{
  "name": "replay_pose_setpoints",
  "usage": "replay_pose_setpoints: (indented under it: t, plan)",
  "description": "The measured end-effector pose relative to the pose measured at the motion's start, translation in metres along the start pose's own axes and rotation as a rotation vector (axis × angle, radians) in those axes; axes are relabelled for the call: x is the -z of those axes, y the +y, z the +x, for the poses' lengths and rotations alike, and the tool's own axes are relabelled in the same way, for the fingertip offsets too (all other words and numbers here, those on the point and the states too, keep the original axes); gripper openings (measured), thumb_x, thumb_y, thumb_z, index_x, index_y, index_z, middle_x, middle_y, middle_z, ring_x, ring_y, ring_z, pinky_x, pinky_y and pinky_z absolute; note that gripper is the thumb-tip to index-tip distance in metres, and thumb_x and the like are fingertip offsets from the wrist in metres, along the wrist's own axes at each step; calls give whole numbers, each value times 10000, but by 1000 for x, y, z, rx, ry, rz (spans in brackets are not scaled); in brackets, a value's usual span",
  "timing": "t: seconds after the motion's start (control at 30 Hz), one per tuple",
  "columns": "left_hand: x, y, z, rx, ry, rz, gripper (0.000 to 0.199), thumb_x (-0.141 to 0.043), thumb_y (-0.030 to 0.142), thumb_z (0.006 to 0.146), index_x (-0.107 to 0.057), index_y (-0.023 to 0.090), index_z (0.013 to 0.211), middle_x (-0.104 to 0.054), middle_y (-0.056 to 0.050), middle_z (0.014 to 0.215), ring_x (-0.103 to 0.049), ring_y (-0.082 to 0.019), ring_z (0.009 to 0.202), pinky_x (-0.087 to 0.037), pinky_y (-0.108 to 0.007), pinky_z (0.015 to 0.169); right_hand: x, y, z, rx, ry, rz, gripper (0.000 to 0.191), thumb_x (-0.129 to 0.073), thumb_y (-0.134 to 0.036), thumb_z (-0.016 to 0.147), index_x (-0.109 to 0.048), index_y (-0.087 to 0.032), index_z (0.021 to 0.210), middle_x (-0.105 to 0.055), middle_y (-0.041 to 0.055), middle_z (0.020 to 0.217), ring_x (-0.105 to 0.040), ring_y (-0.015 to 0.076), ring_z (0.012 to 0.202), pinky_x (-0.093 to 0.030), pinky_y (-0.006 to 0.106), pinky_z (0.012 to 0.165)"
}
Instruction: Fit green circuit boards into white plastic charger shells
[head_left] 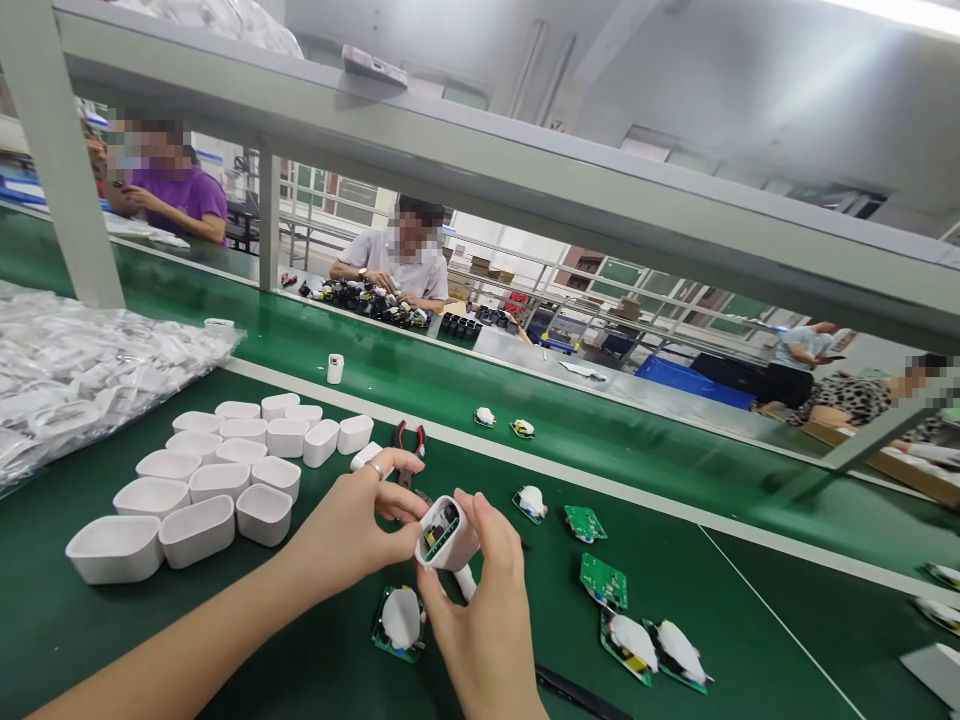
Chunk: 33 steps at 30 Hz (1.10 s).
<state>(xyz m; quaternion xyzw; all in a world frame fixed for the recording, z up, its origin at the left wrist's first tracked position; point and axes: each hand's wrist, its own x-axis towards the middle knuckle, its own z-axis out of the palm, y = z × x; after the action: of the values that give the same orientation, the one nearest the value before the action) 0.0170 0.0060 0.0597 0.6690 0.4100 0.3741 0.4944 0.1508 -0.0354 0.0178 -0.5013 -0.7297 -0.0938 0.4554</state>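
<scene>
A white oval housing is held up above the green table, its open end facing me, with a green circuit board inside it. My right hand wraps its fingers and thumb around the housing from the right. On the other side, my left hand, with a ring on one finger, touches the housing's rim with thumb and fingertips. Below the hands lies a board with a white pad. Just behind them are red-and-black pliers, partly hidden by my left hand.
Several empty white housings stand at the left beside a bag of white parts. Several circuit boards lie at the right. A black tool is near the front edge. Beyond the belt, people sit working under a shelf beam.
</scene>
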Motion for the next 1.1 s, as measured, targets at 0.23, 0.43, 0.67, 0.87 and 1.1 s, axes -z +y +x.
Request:
replay_pose_setpoints:
  t: [0.23,0.43,0.67,0.87,1.1]
  plan:
    - [-4,5,-5,-20,35,84,371,-446,84,596,-362,192,940,-664,22,704,-595,-128,680,-434,-222,661,2,-1,0,49,-52,-40,558,-419,-74,704,-246,-205,1218,-457,90,1071,-390,193,1010,-492,293,699]
    - [-5,1,-6,-64,84,216,305,-447,139,625,-389,197,919,-647,44,629,-590,-136,614,-420,-213,594,1,-1,-3,74,-45,-28,555,-425,-79,706,-254,-199,1220,-468,99,1069,-406,206,1016,-501,299,669]
    - [-6,-8,-4,-129,196,462,101,-414,199,653,-479,195,576,-607,16,884,-527,-85,437,-361,-213,475,2,-7,-3,88,-71,-50,548,-424,-93,716,-236,-186,1223,-482,112,1067,-406,208,1037,-490,316,700]
    - [0,-3,-5,-165,75,375,285,-430,176,650,-387,212,929,-620,69,569,-567,-133,557,-363,-203,507,1,-4,-5,17,-88,-20,545,-441,-122,714,-243,-209,1214,-459,114,1081,-424,201,1028,-500,294,662]
    - [4,-11,2,-43,-75,3,268,-492,139,593,-391,203,832,-557,72,590,-476,-79,493,-355,-178,483,0,-5,-4,127,-63,-49,571,-430,-95,716,-214,-197,1235,-487,117,1054,-416,221,1028,-497,326,677]
